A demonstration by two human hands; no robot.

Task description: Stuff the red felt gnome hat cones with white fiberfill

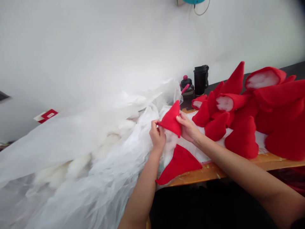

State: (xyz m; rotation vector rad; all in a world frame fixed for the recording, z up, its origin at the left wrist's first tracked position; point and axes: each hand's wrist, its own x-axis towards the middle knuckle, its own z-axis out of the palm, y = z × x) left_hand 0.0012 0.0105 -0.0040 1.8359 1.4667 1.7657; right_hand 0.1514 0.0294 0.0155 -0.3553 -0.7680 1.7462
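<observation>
The left hand (157, 135) is nearly closed, pinching the lower left corner of a red fabric cone (172, 119) between thumb and curled fingers, while the right hand (189, 128) is partly open, gripping the cone's right edge with the thumb in front. The cone is held up over the near left part of the surface (218, 173), just above a flat red piece (181, 163) that lies beside the left forearm. The right fingers are mostly hidden behind the fabric, and the cone's inside cannot be seen, so how full it is cannot be told. White stuffing (169, 140) shows just below its hem, partly covered by the left hand. The clear plastic bag (114, 168) at left is blurred and runs out of the picture, as does the heap of red cones (241, 141) at right. The held cone is plain, bright red and soft-looking, its tip pointing up, its hem slanting down to the right; the flat piece has a broad, curved lower edge.
</observation>
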